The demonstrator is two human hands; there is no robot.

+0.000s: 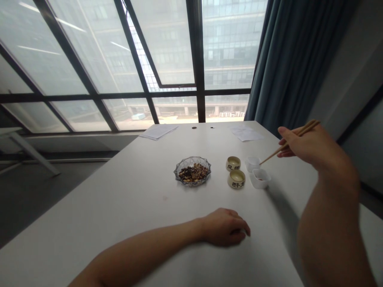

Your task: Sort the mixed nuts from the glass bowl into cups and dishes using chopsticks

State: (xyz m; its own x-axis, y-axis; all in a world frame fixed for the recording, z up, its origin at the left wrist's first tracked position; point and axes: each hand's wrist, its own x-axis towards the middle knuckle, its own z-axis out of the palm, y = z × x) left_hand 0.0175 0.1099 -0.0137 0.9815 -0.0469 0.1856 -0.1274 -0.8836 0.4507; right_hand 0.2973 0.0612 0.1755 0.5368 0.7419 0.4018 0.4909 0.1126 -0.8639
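My right hand [308, 145] grips a pair of wooden chopsticks [277, 152], raised over the table's right side. Their tips point down at the rear white plastic container [253, 163]; I cannot tell whether they touch it. In front of that one stands a second white container [260, 179] with a small dark piece inside. Two small cream cups with dark characters, a rear cup [233, 164] and a front cup [236, 180], stand to their left. Nearer me, my left hand [227, 228] rests on the table, fingers loosely curled, nothing visible in them.
Left of the cups, a scalloped glass bowl [193, 184] holds mixed nuts or seeds. Papers [158, 131] lie at the table's far left, with another sheet [245, 133] at the far right. Windows and a blue curtain [287, 67] are behind the white table [143, 199].
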